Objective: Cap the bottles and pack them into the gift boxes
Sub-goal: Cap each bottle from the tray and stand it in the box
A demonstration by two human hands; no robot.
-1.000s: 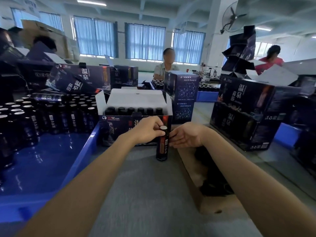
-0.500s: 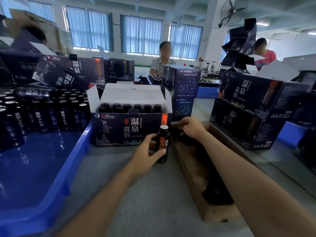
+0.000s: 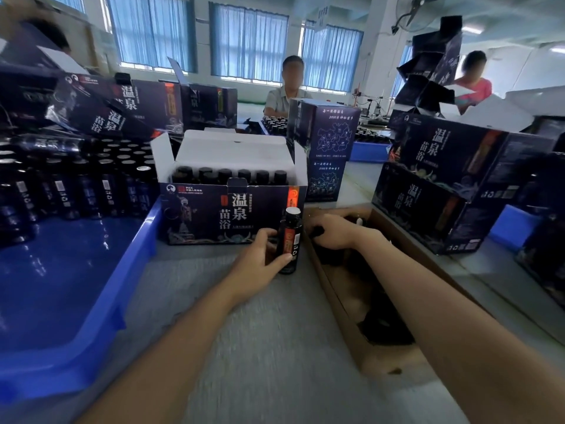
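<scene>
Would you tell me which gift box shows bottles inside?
The gift box behind the left hand; its white flaps stand open over rows of bottles.

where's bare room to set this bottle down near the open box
Bare: the grey tabletop between the blue tray and the cardboard box, in front of the open gift box; also the tray's near floor. Crowded: the tray's far end with bottles, and the stacked gift boxes on the right.
</scene>
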